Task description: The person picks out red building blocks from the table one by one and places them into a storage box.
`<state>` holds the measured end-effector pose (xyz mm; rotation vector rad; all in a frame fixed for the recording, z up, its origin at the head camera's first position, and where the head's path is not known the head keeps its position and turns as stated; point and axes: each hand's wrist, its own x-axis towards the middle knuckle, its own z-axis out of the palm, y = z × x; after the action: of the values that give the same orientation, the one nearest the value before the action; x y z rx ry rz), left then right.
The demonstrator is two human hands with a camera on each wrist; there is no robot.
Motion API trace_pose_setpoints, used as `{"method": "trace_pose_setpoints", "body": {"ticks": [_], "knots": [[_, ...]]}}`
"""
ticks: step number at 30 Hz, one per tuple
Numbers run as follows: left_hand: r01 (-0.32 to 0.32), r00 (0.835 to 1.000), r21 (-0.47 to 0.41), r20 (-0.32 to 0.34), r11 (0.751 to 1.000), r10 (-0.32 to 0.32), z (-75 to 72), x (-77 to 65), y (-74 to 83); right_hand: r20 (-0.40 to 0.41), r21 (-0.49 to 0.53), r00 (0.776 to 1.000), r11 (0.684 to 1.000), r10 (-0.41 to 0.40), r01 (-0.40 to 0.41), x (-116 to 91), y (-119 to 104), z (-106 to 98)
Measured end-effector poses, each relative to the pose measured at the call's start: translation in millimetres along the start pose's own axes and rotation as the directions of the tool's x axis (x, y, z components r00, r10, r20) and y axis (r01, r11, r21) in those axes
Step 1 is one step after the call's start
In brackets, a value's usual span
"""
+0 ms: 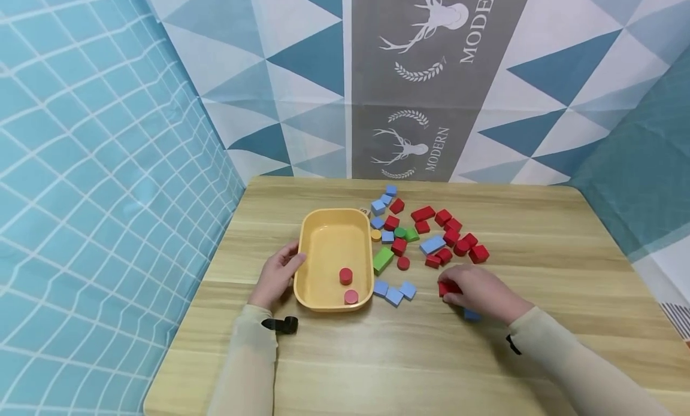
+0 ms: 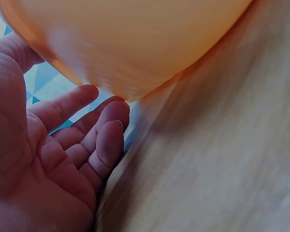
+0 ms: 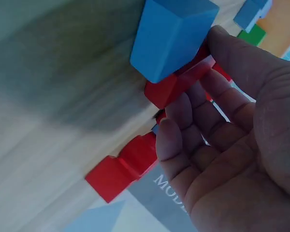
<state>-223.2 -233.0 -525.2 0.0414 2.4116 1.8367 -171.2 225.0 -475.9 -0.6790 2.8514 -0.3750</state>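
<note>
At the left rim of a yellow tray (image 1: pixel 334 236) my left hand (image 1: pixel 277 275) has its thumb over the edge and its fingers along the outer wall. Inside the tray lie two red cylinder blocks (image 1: pixel 345 276), near its front right corner. My right hand (image 1: pixel 480 289) pinches a red block (image 1: pixel 443 289) between thumb and fingertips, low over the table. In the right wrist view that red block (image 3: pixel 164 91) is partly covered by a blue block (image 3: pixel 176 36) close in front of it. The same blue block (image 1: pixel 472 315) peeks out beneath the hand in the head view.
Several red blocks (image 1: pixel 478 254) spread behind the right hand, with a long blue block (image 1: pixel 433 245) among them. Green blocks (image 1: pixel 383 261), a yellow disc (image 1: pixel 376 236) and more blue blocks (image 1: pixel 394 296) lie right of the tray. A patterned cloth (image 1: pixel 302 93) hangs behind the wooden table (image 1: pixel 377 368).
</note>
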Motion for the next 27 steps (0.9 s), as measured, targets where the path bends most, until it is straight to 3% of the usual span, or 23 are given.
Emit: {"method": "trace_pose_setpoints", "body": {"ticks": [5,10,12,15,17,19,22,27], "knots": [[0.0,1.0,-0.001,0.005,1.0,0.0,2.1,0.7,2.1,-0.021,-0.068,0.998,0.996,-0.055,0.054,9.3,-9.2,-3.4],[0.015,1.0,-0.022,0.008,1.0,-0.015,1.8,0.2,1.8,-0.167,-0.027,0.983,0.997,-0.079,0.076,30.9,-44.5,-25.7],[0.02,1.0,-0.028,0.005,0.999,-0.02,2.0,-0.3,0.7,-0.242,0.016,0.965,0.994,-0.102,0.109,44.7,-67.3,-34.8],[0.015,1.0,-0.022,0.0,1.0,-0.015,1.3,-0.7,1.1,-0.35,0.033,0.912,0.97,-0.216,0.243,70.6,-101.0,-38.6],[0.013,1.0,-0.019,-0.004,1.0,-0.014,2.0,-1.1,1.1,-0.39,0.021,0.869,0.941,-0.304,0.338,89.3,-118.7,-33.1],[0.009,1.0,-0.014,-0.006,1.0,-0.009,3.3,-1.8,1.4,-0.396,0.009,0.843,0.917,-0.364,0.399,107.8,-131.3,-23.2],[0.009,1.0,-0.015,-0.005,1.0,-0.009,4.9,-2.7,2.2,-0.351,-0.002,0.853,0.911,-0.386,0.412,130.5,-141.1,-5.7],[0.005,1.0,0.009,-0.007,1.0,-0.005,3.3,-1.7,3.9,-0.221,-0.005,0.923,0.947,-0.314,0.321,148.1,-144.3,11.8]]}}
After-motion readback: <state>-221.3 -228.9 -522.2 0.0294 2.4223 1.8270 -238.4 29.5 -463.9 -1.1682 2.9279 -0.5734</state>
